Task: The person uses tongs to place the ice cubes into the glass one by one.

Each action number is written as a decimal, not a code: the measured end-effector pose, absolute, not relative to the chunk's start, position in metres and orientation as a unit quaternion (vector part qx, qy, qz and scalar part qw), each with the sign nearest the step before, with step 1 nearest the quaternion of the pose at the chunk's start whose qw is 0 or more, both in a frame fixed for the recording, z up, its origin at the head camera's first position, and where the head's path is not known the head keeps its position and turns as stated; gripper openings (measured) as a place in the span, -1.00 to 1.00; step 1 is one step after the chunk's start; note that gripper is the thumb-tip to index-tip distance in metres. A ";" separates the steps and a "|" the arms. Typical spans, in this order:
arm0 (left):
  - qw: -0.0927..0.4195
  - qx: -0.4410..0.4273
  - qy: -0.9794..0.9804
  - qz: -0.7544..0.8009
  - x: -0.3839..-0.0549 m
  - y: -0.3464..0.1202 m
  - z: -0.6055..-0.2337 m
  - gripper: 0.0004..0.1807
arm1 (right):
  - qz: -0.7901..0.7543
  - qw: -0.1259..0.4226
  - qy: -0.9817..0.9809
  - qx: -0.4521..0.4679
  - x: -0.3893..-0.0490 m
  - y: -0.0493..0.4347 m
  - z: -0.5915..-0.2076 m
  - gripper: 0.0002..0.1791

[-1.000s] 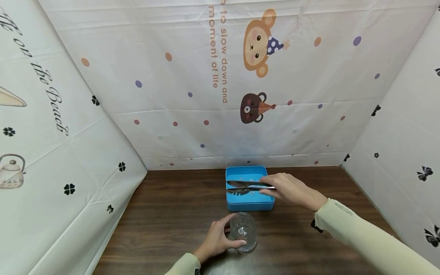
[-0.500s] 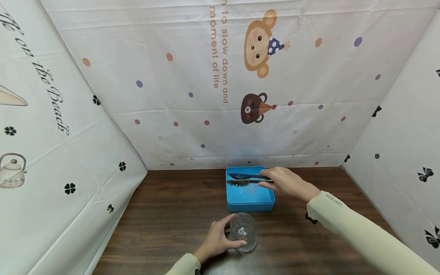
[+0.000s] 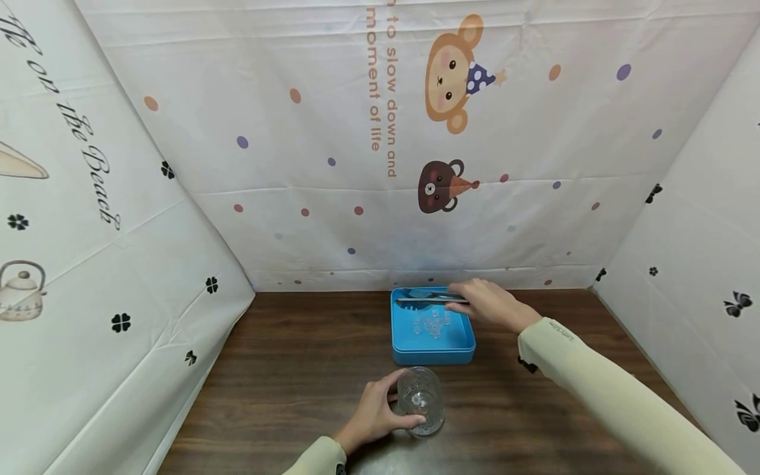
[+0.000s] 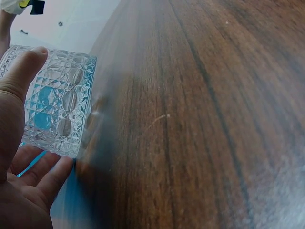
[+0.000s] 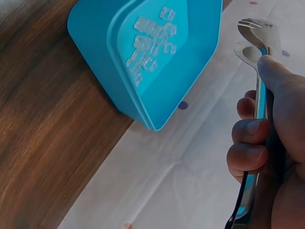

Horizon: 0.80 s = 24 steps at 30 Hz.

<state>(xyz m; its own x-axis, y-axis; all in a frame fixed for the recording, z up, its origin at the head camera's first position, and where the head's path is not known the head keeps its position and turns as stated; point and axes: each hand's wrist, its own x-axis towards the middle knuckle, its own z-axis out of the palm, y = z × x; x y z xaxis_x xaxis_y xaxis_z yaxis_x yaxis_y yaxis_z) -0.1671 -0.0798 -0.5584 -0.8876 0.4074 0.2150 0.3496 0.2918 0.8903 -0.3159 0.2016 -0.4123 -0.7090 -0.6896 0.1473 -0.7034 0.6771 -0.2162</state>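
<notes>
My left hand [image 3: 373,415] holds a clear patterned drinking glass [image 3: 429,401] upright on the table, thumb on the near side and fingers round the far side. The left wrist view shows the cut pattern of the glass [image 4: 62,100] close up. My right hand [image 3: 491,307] grips metal serving tongs [image 3: 423,300] over the back of a blue box [image 3: 433,357]. One tong end is a fork [image 5: 252,31], the other a spoon; nothing sits between them. Several small clear cubes, like ice [image 3: 435,324], lie in the box.
The dark wooden table [image 3: 297,369] meets a white printed cloth wall [image 3: 332,224] just behind the box. More white cloth rises on the left [image 3: 119,290] and right [image 3: 683,264]. The glass stands directly in front of the box.
My right hand has moved back and slightly left with the tongs, from over the middle of the box to its rear edge, uncovering the cubes. The left hand and glass stay put.
</notes>
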 end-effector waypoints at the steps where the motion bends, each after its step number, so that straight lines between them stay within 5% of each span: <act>1: 0.026 0.236 0.802 0.548 -0.167 -0.080 -0.558 -0.13 | 0.127 0.026 -0.915 0.381 -0.318 0.202 -0.413 -0.65; 24: 0.038 0.219 0.816 0.534 -0.167 -0.081 -0.558 -0.09 | 0.063 -0.007 -0.942 0.330 -0.353 0.196 -0.422 -0.51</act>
